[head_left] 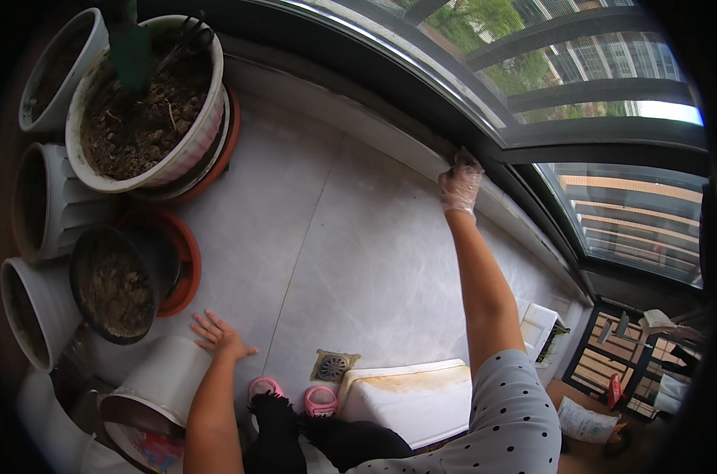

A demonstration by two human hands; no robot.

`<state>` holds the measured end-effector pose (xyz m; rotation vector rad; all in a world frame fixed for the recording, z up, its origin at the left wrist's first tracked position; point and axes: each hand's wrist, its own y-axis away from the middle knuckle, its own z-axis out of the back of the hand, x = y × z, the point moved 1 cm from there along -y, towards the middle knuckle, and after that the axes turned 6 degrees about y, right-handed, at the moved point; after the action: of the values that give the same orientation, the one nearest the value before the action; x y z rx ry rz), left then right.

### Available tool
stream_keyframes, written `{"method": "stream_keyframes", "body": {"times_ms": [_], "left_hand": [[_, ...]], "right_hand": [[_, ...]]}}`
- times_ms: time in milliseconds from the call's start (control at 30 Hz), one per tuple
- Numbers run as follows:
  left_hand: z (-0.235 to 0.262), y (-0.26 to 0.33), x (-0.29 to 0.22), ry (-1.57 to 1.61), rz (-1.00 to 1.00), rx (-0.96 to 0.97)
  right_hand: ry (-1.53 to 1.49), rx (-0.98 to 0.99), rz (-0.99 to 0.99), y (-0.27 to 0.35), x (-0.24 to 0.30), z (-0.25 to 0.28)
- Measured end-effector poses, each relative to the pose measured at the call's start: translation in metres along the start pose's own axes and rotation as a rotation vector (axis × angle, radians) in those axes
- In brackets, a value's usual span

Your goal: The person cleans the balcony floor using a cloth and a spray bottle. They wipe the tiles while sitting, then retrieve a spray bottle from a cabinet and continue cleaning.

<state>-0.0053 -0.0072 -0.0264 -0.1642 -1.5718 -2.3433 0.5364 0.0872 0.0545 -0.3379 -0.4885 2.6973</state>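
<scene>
My left hand (223,336) is bare and open, its fingers spread above the grey tiled floor beside a white pot (157,375) lying on its side. It holds nothing. Stretched far to the right, my right hand (460,188) wears a clear plastic glove. Its fingers are closed against the ledge (410,150) under the window frame; what they hold, if anything, cannot be made out. To the left, a black pot (114,284) with dry soil tilts by an orange-red saucer (186,265).
A large pink-and-white pot (204,118) of soil holds a green trowel (131,59) and a small black hand rake (186,39). More white pots (66,197) line the left. A white foam box (414,403) lies near my pink slippers (320,401) and a floor drain (333,366).
</scene>
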Motion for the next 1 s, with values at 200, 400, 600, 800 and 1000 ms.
{"method": "stream_keyframes", "body": {"times_ms": [200,400,600,800,1000], "left_hand": [[0.000,0.001,-0.003,-0.012,0.000,-0.011],[0.006,0.005,0.003,0.015,-0.025,0.012],[0.002,0.000,0.001,-0.005,-0.027,0.005],[0.005,0.005,-0.004,0.024,-0.031,0.014],[0.007,0.008,-0.006,0.035,-0.018,0.021]], "right_hand": [[-0.101,0.053,-0.017,-0.009,0.042,0.002],[-1.439,0.754,-0.765,0.021,0.104,0.025],[-0.897,0.797,-0.648,0.091,0.103,-0.015],[-0.592,0.235,-0.215,0.118,0.120,-0.044],[-0.467,0.282,0.043,0.128,0.126,-0.042]]}}
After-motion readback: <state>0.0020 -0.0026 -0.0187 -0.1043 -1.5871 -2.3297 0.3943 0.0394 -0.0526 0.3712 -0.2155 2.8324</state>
